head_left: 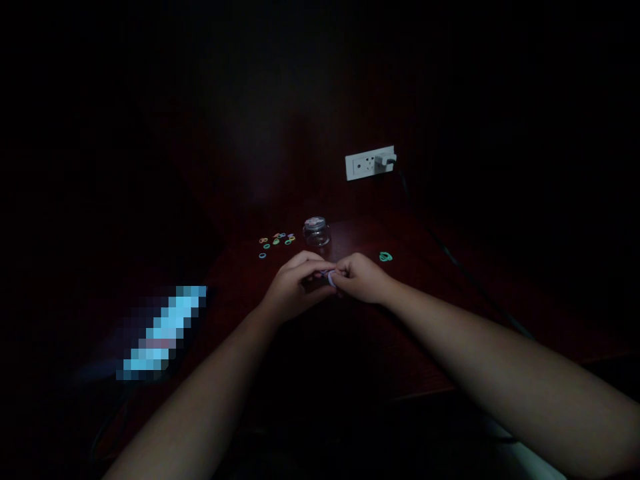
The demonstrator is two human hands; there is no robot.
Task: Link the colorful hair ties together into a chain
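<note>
My left hand [295, 287] and my right hand [364, 277] meet over the dark red table, fingertips close together. Between them is a small light purple elastic band [331, 279], pinched by the fingers of both hands. Part of the band is hidden behind the fingers. Just beyond my hands stands a small clear jar [317, 233] with its lid on. Several colourful small bands [276, 242] lie scattered to the left of the jar. A small bunch of green bands [385, 256] rests to the right of my right hand.
A lit, pixelated screen [163, 333] is at the left. On the wall behind, a white socket plate [361, 165] holds a plug [385, 159], with a dark cable [453, 255] running down to the right. The surroundings are very dark.
</note>
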